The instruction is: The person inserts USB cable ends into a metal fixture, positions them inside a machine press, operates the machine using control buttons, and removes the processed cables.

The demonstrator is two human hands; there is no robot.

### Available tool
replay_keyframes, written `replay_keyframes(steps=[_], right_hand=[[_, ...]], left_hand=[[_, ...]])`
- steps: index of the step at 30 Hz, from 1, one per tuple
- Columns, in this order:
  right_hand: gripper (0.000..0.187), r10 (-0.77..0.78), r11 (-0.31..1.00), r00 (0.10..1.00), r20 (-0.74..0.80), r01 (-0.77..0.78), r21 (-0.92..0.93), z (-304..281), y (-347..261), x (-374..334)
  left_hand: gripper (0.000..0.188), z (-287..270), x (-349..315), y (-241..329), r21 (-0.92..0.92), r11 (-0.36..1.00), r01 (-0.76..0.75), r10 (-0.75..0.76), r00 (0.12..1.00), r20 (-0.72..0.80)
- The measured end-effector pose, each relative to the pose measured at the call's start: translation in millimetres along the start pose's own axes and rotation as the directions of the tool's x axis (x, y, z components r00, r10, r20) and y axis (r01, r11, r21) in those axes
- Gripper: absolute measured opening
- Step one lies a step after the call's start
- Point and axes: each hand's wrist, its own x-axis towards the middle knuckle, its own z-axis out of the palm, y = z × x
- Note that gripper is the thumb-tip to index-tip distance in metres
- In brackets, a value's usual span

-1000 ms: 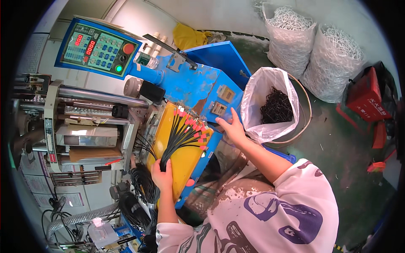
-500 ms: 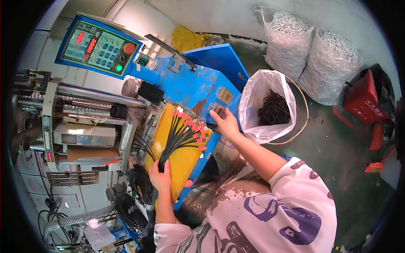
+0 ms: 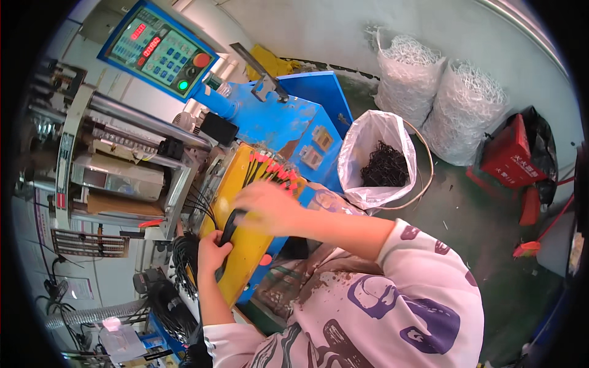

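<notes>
"Where are the cables (image 3: 229, 227)?"

"Bunched over the yellow bed (image 3: 246, 265), red tips (image 3: 279, 173) fanned at the far end."

"And the hands?"

"The left hand (image 3: 211, 254) is curled round the cables, nearer in. The right hand (image 3: 267, 207) is blurred over them, farther along, fingers bent; I can't tell whether it grips."

"How far along?"

"Gathering into one bunch looks done. The tips aren't level, and no tie shows, though the right hand hides part. Dark loops (image 3: 184, 257) hang at left; whether they're the same cables, I can't tell."
</notes>
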Motion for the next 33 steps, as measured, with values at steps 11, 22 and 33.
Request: replay_keyframes(steps=[11,22,33], right_hand=[[0.054,0.028,0.670,0.726,0.687,0.496,-0.552,-8,69,111],[0.052,0.018,0.966,0.533,0.846,0.210,-0.153,84,-11,58],[0.038,0.264,0.926,0.676,0.688,0.022,-0.377,92,0,35]], left_hand=[[0.025,-8,8,-61,-0.487,0.856,-0.172,0.131,0.984,-0.117],[0.018,8,-2,-67,-0.803,0.587,-0.106,-0.072,0.981,-0.182],[0.013,32,-14,-52,-0.687,0.692,-0.223,-0.212,0.846,-0.488]])
